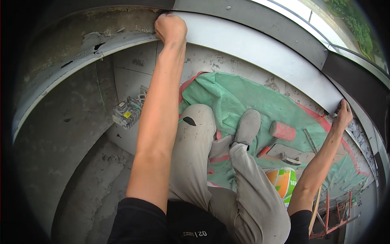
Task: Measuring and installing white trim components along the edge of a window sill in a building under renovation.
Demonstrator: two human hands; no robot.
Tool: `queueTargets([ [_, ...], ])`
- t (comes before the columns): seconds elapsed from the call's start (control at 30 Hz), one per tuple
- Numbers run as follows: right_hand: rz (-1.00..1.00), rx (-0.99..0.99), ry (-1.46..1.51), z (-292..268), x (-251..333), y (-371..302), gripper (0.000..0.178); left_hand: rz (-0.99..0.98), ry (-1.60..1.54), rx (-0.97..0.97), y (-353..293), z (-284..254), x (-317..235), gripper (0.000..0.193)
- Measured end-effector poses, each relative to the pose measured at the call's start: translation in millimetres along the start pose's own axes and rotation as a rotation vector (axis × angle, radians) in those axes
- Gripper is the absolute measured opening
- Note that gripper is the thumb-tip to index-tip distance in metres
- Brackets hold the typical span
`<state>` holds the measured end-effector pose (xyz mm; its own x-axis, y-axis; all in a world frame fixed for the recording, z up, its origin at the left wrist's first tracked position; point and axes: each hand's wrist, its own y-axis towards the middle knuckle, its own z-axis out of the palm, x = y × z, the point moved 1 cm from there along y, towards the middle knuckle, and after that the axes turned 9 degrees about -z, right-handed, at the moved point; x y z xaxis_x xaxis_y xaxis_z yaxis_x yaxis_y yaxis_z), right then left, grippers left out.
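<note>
A long, smooth pale grey slab (256, 49) lies along the ledge below the window frame, running from upper middle to the right. My left hand (170, 29) is closed at its left end, knuckles up and fingertips hidden. At the opposite end my right hand (344, 114) grips the slab's corner with bent fingers. Both arms are stretched far apart. Left of the slab, the ledge shows bare rough cement (118, 24) with a chipped edge. Beyond the right hand, a strip of ridged grey mortar (358, 134) is visible.
A green sheet (235, 89) with red edges covers the floor under my shoe (248, 126). On it lie a red-headed mallet (283, 131) and a trowel-like tool (291, 161). Nearby are a colourful bag (282, 181), a red metal frame (335, 213) and a battery-type tool (126, 115).
</note>
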<state>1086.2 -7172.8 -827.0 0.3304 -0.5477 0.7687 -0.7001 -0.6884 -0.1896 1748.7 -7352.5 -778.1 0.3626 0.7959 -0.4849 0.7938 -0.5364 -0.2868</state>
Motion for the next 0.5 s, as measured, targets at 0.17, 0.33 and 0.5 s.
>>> queueTargets([
  [0.17, 0.028, -0.001, 0.013, -7, -11, 3, 0.029, -0.014, -0.044, 0.039, -1, -2, 0, 0.035],
  [0.33, 0.011, -0.017, 0.034, -8, -9, 3, 0.031, 0.021, -0.053, 0.011, -4, 6, 1, 0.035],
  [0.5, 0.018, -0.041, -0.026, 11, 2, -12, 0.032, 0.032, -0.004, -0.011, 3, 5, 6, 0.036],
])
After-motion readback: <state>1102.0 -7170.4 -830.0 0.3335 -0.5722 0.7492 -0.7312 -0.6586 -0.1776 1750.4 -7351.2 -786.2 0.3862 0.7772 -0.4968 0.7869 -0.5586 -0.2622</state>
